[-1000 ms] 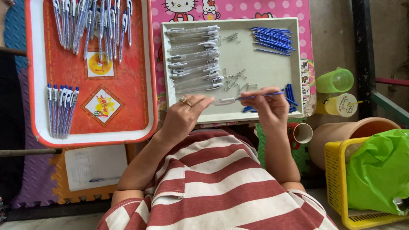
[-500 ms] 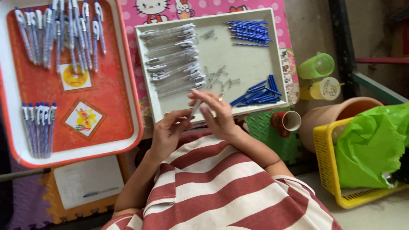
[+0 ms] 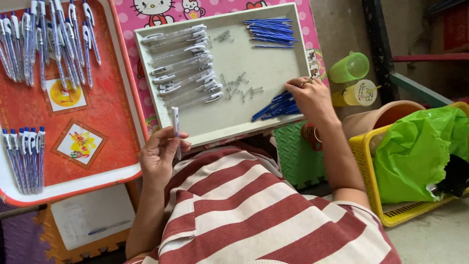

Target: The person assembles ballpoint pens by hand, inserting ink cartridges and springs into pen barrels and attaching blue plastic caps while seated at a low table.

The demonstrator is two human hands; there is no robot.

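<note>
My left hand (image 3: 160, 155) holds a clear pen barrel with a white clip (image 3: 175, 122) upright at the near edge of the white tray (image 3: 229, 120). My right hand (image 3: 312, 98) reaches onto the tray's right side and touches a pile of blue ink refills (image 3: 276, 107). A row of clear pen barrels (image 3: 185, 68) lies on the tray's left part. Small metal springs (image 3: 239, 88) are scattered in its middle. A second bundle of blue refills (image 3: 271, 32) lies at the far right corner.
A red tray (image 3: 97, 98) on the left carries several assembled blue pens (image 3: 22, 159) and more along its far edge (image 3: 49, 39). On the right are a green cup (image 3: 349, 67), a yellow cup (image 3: 359, 93), a terracotta pot (image 3: 376, 117) and a yellow basket (image 3: 391, 210) holding a green bag (image 3: 420, 146).
My hands, together over the tray's near edge, have parted. The right hand moved right to the blue refills. The left hand drew back, keeping hold of a clear barrel.
</note>
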